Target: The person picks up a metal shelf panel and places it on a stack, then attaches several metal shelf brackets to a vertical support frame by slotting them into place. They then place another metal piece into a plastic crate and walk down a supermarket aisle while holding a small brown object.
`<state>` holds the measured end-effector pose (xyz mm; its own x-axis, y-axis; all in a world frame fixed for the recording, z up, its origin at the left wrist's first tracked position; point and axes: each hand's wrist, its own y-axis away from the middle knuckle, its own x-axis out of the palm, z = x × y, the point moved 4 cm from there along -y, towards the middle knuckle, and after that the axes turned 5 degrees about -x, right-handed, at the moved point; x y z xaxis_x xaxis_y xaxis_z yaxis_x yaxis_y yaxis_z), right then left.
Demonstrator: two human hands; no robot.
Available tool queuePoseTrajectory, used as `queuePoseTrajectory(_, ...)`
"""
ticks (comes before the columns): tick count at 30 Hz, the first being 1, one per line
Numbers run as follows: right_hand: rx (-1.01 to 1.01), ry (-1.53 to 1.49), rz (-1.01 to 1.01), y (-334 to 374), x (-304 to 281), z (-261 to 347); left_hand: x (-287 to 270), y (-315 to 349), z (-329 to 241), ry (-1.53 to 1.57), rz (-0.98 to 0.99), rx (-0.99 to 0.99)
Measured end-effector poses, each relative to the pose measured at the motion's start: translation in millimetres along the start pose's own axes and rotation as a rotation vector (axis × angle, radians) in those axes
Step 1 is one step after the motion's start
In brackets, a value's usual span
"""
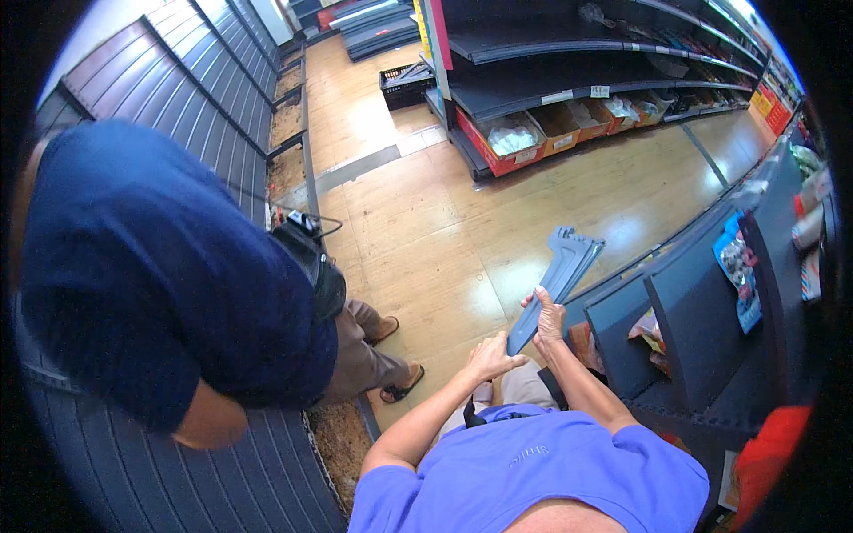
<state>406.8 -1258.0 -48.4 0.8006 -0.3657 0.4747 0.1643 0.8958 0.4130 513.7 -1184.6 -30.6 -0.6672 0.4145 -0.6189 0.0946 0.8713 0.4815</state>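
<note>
Several grey metal shelf brackets (562,271), stacked together, slant up and away from my body, their hooked ends farthest off. My right hand (549,322) is wrapped round the middle of the stack, thumb on top. At the lower, narrow end my left hand (494,358) closes on the same brackets; some of its fingers are hidden. Both forearms reach out from my purple shirt (524,462).
Close on my left stands a person in a dark blue shirt (169,266). Dark shelving (702,338) with a few packets runs along my right. Ahead are a shelf unit (506,84) with boxes at its base, a black crate (407,87) and stacked grey panels (378,31).
</note>
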Motion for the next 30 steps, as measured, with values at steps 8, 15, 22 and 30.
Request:
queuePoseTrajectory(8, 0.125, -0.122, -0.013, -145.7, 66.7, -25.9, -73.6, -136.8, 9.9, 0.602, 0.220, -0.133)
queuePoseTrajectory(15, 0.416, -0.083, 0.095, -270.0, 172.4, -58.4, -161.6, -244.0, 29.0, 0.603, -0.041, -0.255)
queuePoseTrajectory(22, 0.531, -0.097, 0.292, -335.5, 312.3, -81.0, -273.9, -301.5, 56.6, 0.629, -0.273, -0.297)
queuePoseTrajectory(30, 0.569, -0.062, 0.407, -431.9, 467.3, -128.2, -413.5, -400.5, 121.0, 0.628, -0.346, -0.302)
